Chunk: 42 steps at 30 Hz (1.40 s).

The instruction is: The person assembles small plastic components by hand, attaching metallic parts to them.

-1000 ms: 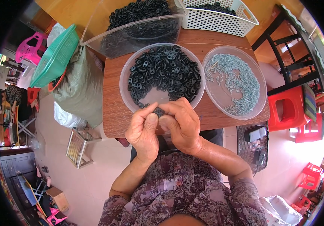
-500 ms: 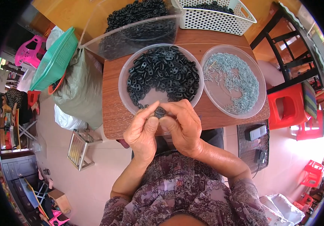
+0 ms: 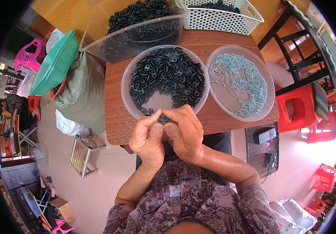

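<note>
My left hand (image 3: 148,141) and my right hand (image 3: 187,134) meet at the fingertips over the table's near edge. Both are closed, pinching one small black plastic piece (image 3: 163,119) between thumbs and index fingers; most of it is hidden. Just beyond them, a round clear tub (image 3: 125,91) holds a heap of black oval pieces (image 3: 168,74), each with two holes. To its right stands a second round tub (image 3: 226,102) with many small silvery screws (image 3: 250,87), as far as their size lets me tell.
On the table's (image 3: 115,117) far side stand a clear bin (image 3: 136,46) and a white perforated basket (image 3: 218,23), both with black pieces. A sack (image 3: 82,93) and green basket (image 3: 54,66) are left. Red stools (image 3: 296,113) stand right, a small metal-framed stool (image 3: 84,156) lower left.
The fingertips have closed further over the black piece, so less of it shows. My right hand has shifted slightly left and the view has moved a little.
</note>
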Available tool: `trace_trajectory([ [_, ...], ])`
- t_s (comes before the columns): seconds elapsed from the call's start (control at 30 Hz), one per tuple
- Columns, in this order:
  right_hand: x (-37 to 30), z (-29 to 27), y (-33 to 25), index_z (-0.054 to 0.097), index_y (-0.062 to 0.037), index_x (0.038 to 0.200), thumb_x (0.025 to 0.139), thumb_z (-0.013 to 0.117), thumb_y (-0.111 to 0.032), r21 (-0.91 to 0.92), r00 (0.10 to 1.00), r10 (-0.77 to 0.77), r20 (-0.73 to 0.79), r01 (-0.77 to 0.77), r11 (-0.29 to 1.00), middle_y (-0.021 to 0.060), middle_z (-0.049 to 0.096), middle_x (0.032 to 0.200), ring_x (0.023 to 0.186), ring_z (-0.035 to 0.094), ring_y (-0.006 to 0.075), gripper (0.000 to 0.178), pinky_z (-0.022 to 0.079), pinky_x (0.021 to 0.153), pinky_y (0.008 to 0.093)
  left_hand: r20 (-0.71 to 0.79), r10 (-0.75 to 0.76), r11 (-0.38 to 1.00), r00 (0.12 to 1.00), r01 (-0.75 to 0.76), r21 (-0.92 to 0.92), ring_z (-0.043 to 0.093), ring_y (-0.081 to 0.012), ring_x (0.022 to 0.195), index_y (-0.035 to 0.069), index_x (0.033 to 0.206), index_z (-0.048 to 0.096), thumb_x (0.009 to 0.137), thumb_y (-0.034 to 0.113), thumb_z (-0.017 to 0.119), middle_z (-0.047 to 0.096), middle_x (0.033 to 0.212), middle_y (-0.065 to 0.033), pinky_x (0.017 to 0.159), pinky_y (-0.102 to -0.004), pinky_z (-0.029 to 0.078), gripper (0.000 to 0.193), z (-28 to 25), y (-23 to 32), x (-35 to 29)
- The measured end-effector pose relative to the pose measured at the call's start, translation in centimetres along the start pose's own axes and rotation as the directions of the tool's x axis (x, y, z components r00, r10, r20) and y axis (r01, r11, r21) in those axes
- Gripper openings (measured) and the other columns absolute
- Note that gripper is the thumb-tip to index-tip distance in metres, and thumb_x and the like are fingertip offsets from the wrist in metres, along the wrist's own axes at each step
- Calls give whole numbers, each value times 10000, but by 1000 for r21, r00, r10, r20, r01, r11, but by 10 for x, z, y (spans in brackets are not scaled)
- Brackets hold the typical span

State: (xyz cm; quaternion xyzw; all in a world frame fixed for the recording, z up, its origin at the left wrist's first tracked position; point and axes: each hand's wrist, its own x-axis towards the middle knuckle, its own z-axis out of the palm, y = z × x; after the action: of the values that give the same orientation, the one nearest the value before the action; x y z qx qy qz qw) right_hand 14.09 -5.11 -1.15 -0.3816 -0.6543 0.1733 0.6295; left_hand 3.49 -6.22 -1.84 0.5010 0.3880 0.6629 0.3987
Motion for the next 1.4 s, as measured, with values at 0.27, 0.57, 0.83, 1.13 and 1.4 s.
trace_trajectory([
  [0.27,0,6,5,554,51,989,691,573,65,-51,998,-65,-22,64,997,137,568,812,661,520,242,298,427,583,315,-78,-19,999,997,15,-49,532,-92,785,-66,1019,546,833,66,595,589,920,-76,708,-215,449,233,3,-7,0],
  [0.57,12,-10,-9,542,42,1018,671,641,33,-27,994,24,102,-21,999,128,568,825,669,516,264,361,431,596,338,-17,-184,979,983,182,-87,540,-99,818,-80,1086,540,853,84,571,592,963,-86,727,-213,448,287,6,19,6],
  [0.83,14,-13,-11,518,45,1023,681,624,40,-13,985,-21,169,24,1000,137,545,807,669,500,290,359,422,593,362,-48,-133,990,990,130,-52,545,-108,834,-84,1094,539,848,120,582,585,993,-88,746,-236,460,322,7,26,2],
  [1.13,3,-1,-9,539,49,972,725,576,23,-64,998,-14,63,18,998,134,539,779,628,488,257,251,405,561,327,-64,-93,994,994,96,42,532,-87,730,-74,1067,561,854,140,580,586,939,-63,627,-210,460,303,4,14,-4],
  [1.4,-4,4,-3,533,45,945,708,555,59,-75,1000,-11,14,12,997,137,530,764,604,478,259,238,396,535,334,-42,-25,998,999,28,61,528,-86,738,-58,1024,568,857,140,575,584,909,-66,635,-199,449,259,1,-1,-7],
])
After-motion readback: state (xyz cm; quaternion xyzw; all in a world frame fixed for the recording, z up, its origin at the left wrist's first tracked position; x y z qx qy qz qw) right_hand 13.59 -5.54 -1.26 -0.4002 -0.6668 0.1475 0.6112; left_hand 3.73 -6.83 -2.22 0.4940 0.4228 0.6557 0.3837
